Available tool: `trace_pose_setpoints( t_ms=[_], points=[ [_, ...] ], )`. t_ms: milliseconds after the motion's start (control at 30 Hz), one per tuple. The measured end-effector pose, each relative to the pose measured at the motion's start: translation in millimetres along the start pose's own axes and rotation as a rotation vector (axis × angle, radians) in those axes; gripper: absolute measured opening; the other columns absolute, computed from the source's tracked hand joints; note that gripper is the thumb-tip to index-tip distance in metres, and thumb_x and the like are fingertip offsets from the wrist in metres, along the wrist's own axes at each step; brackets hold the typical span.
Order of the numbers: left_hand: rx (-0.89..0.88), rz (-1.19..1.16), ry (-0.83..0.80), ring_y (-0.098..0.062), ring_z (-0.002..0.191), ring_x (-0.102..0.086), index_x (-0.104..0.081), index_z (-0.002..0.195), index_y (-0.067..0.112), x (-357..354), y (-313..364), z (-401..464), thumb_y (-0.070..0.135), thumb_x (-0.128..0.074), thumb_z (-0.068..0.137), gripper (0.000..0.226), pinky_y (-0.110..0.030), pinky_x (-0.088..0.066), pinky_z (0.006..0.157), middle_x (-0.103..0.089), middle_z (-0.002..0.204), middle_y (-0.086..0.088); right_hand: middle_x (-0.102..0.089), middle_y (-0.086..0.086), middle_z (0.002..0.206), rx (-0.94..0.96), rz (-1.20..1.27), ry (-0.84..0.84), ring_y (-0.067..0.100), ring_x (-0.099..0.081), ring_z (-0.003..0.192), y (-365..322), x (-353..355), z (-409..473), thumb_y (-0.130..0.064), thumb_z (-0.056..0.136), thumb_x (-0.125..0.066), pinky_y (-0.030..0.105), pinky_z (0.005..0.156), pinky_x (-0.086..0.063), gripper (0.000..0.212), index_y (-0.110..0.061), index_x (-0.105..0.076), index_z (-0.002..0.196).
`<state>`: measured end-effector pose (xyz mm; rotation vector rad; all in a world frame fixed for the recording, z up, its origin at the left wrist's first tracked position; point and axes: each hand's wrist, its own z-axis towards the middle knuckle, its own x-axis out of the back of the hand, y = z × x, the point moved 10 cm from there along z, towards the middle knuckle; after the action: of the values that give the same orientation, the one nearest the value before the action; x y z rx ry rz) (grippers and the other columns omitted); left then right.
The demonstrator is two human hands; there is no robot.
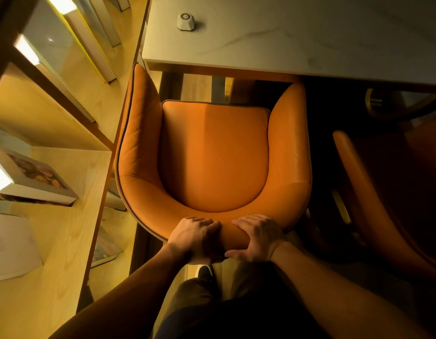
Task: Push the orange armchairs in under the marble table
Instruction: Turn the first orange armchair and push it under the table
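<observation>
An orange leather armchair (214,152) stands directly below me, its open front facing the white marble table (297,40). The tips of its two armrests reach the table's near edge; the seat cushion lies outside the tabletop. My left hand (195,237) and my right hand (257,238) grip the top of the curved backrest side by side, fingers over the rim. A second orange armchair (363,192) sits in shadow at the right, partly under the table.
A small white faceted device (185,21) rests on the tabletop. Lit wooden shelves (65,182) with books run close along the chair's left side. My legs and a shoe (204,274) stand just behind the backrest.
</observation>
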<state>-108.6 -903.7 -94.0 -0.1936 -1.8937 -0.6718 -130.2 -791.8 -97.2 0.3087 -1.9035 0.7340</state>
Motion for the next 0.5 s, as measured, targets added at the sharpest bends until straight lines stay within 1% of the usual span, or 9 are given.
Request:
trace_pose_setpoints(
  t_ms=[100,233,367,500],
  points=[
    [0.009,0.008,0.009,-0.022,0.1,-0.065,-0.053,0.131,0.026,9,-11,11,0.084,-0.042,0.068,0.086,-0.035,-0.053,0.088,-0.067,0.117,0.002,-0.068,0.004,0.121,0.002,-0.008,0.019,0.021,-0.062,0.108,3,8,14,-0.091,0.07,-0.039,0.035,0.097,-0.046,0.095,-0.016,-0.061,0.125],
    [0.021,0.033,0.023,-0.022,0.097,-0.067,-0.057,0.126,0.026,20,-27,28,0.086,-0.041,0.067,0.086,-0.036,-0.055,0.086,-0.069,0.114,0.002,-0.069,0.004,0.117,-0.007,-0.012,0.048,0.022,-0.064,0.103,10,20,34,-0.093,0.069,-0.034,0.035,0.091,-0.049,0.097,-0.017,-0.061,0.123],
    [0.024,0.04,0.027,-0.022,0.093,-0.068,-0.059,0.124,0.026,28,-39,43,0.087,-0.042,0.067,0.085,-0.037,-0.057,0.082,-0.07,0.11,0.002,-0.07,0.004,0.111,-0.004,-0.015,0.08,0.023,-0.065,0.097,17,30,50,-0.091,0.07,-0.038,0.035,0.085,-0.051,0.093,-0.017,-0.062,0.12],
    [0.021,0.049,0.024,-0.022,0.091,-0.068,-0.059,0.121,0.027,32,-47,54,0.086,-0.044,0.067,0.082,-0.037,-0.057,0.081,-0.07,0.108,0.003,-0.071,0.005,0.108,0.002,0.007,0.091,0.023,-0.066,0.094,23,35,62,-0.092,0.07,-0.036,0.037,0.083,-0.052,0.094,-0.015,-0.063,0.118]
  ],
)
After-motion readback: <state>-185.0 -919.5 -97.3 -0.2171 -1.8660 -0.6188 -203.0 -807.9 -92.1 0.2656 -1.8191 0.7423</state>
